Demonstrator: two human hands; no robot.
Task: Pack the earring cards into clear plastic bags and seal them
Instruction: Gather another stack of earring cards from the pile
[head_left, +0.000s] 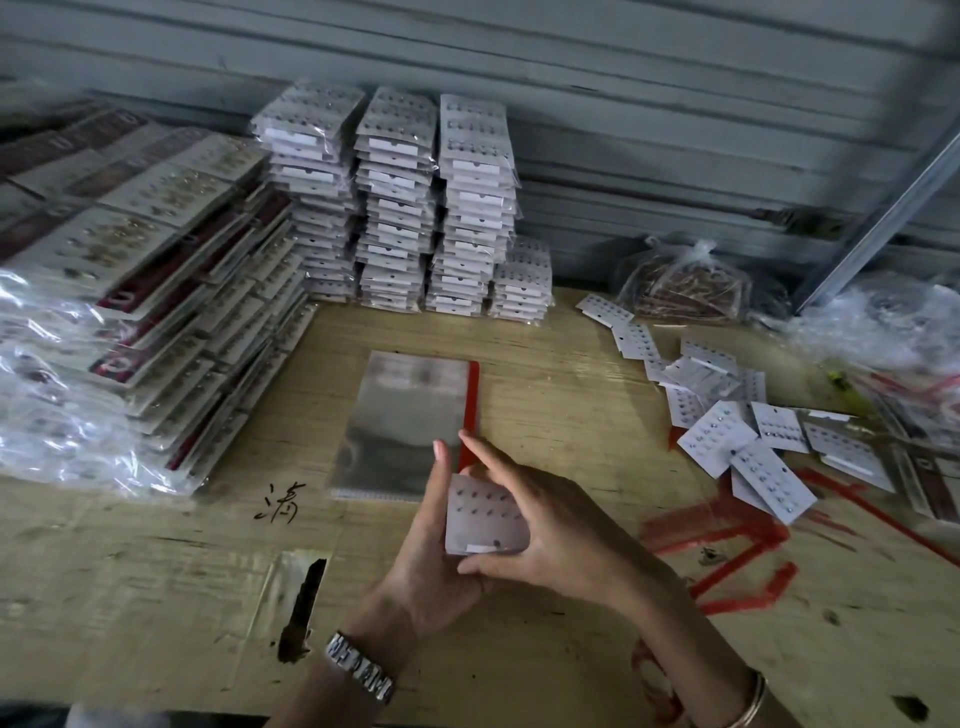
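A white earring card (483, 517) with rows of small studs is held between both hands above the wooden table (545, 364). My left hand (428, 551) supports it from the left and beneath. My right hand (540, 525) grips its right side, with the thumb under the lower edge and fingers along the top. Just beyond the hands lies a stack of clear plastic bags (405, 421) with a red adhesive strip (470, 410) along its right edge. Loose earring cards (727, 421) lie scattered to the right.
Tall stacks of bagged earring cards (400, 208) stand at the back against a corrugated wall. Larger carded packs (156, 291) pile up at the left. Peeled red strips (727, 530) litter the table at right, near crumpled plastic bags (883, 322).
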